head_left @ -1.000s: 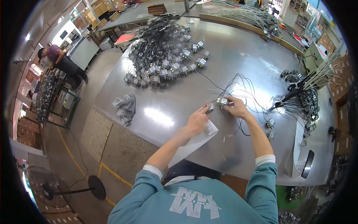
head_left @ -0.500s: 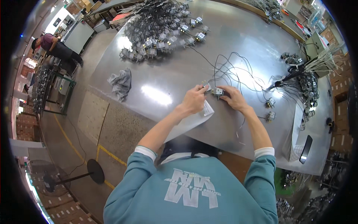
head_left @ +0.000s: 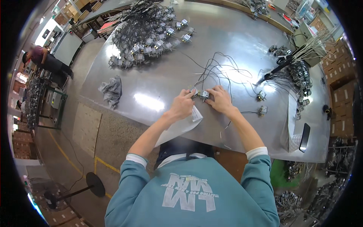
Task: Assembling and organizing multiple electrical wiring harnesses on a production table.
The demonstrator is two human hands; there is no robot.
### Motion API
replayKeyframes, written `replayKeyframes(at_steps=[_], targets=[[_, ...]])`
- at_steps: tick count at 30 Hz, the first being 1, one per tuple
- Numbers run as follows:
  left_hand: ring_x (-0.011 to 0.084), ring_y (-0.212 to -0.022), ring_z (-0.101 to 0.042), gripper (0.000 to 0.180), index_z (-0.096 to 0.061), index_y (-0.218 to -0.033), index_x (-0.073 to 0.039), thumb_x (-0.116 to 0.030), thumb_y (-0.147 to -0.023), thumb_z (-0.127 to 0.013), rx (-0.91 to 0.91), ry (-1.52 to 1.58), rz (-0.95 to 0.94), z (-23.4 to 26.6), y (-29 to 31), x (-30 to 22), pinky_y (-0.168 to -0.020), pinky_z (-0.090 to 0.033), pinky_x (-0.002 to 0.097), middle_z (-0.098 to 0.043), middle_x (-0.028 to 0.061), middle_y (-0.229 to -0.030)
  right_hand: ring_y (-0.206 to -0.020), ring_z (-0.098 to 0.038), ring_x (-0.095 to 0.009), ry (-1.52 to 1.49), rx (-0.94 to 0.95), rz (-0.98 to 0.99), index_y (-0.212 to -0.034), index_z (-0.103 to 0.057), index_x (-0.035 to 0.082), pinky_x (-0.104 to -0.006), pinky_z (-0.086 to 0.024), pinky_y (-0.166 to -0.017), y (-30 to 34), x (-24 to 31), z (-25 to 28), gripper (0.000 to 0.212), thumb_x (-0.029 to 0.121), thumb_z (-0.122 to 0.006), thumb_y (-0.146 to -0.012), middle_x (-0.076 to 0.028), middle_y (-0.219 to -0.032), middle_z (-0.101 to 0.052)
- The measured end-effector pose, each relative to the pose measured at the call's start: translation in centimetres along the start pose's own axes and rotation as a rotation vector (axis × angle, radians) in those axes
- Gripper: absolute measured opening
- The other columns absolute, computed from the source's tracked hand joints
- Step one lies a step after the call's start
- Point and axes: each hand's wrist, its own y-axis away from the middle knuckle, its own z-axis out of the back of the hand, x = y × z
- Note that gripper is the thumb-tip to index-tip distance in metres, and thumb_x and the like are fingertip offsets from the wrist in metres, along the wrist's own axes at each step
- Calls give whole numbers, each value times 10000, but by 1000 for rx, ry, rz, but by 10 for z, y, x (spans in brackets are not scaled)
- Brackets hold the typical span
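Above the near edge of the metal table, my left hand [head_left: 182,105] pinches a small metal part [head_left: 196,92] with a cable on it between thumb and forefinger. Close to its right, my right hand [head_left: 221,100] has its fingers and thumb around a small boxy metal connector [head_left: 204,94]. The two pieces sit side by side, and I cannot tell whether they touch. Thin black cables [head_left: 217,62] loop over the table just beyond my hands. A white paper sheet [head_left: 177,132] lies under my left wrist and hangs past the table edge.
A large heap of cabled connectors [head_left: 145,47] covers the far left. Nearer lies a crumpled grey cloth [head_left: 110,92]. Two loose connectors [head_left: 261,95] and a tied cable bundle [head_left: 278,70] are on the right, with a black phone-like slab [head_left: 304,138]. A person [head_left: 45,60] stands far left.
The whole view has shifted and turned slightly. Both hands stay close together over nearly the same spot, still holding the two small pieces, with fingers slightly moved.
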Motion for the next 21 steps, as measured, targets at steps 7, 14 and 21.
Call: replayKeyframes(at_steps=[7, 14, 21], targets=[[367, -1429, -539, 353, -729, -980, 82, -228, -1063, -581, -14, 349, 98, 38, 2, 20, -1121, -490, 451, -598, 183, -1530, -1117, -684, -334, -188, 10, -143, -1408, -670, 114, -442, -536, -996, -6, 28, 91, 485, 276, -766, -961, -153, -1234, -744], [355, -1500, -470, 302, -729, -1083, 66, -197, -1064, -581, 14, 381, -44, 28, 10, 6, -1217, -401, 464, -557, 177, -1574, -1213, -689, -270, -168, -155, -220, -1332, -697, 35, -385, -527, -1059, 101, -69, 147, 380, 11, -708, -953, -155, -1273, -740], [326, -1591, -326, 293, -734, -1128, 49, -182, -1063, -567, 8, 312, -213, -5, -23, -4, -1305, -266, 486, -455, 133, -1665, -1457, -467, -351, 103, 136, -182, -1406, -652, 100, -420, -406, -1210, 194, -98, 155, 603, -91, -719, -839, -117, -1522, -576]])
